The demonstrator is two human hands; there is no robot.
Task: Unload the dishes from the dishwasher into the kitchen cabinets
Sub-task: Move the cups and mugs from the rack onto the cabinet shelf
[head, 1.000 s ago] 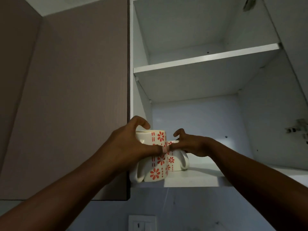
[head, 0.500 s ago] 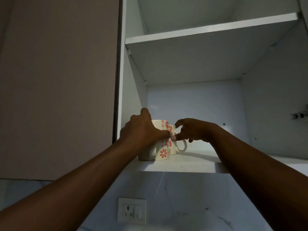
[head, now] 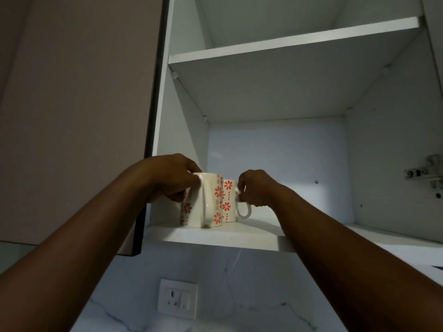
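Two cream mugs with red flower patterns stand side by side on the bottom shelf [head: 215, 237] of the open white wall cabinet. My left hand [head: 172, 179] grips the nearer mug [head: 211, 207] round its upper left side, and this mug's handle faces me. The farther mug [head: 229, 200] stands just behind and to the right of it. My right hand [head: 256, 188] pinches the top of that mug's handle, which points right. Both mugs rest upright on the shelf.
An upper shelf [head: 287, 46] spans the cabinet above. A brown cabinet door [head: 76, 111] fills the left. A door hinge [head: 424, 173] sits on the right wall. A white wall socket [head: 177, 298] is mounted on the marbled backsplash below.
The mugs have gone further onto the shelf and now stand flat. My left hand turned the nearer mug so its handle faces me. My right hand shifted onto the farther mug's handle.
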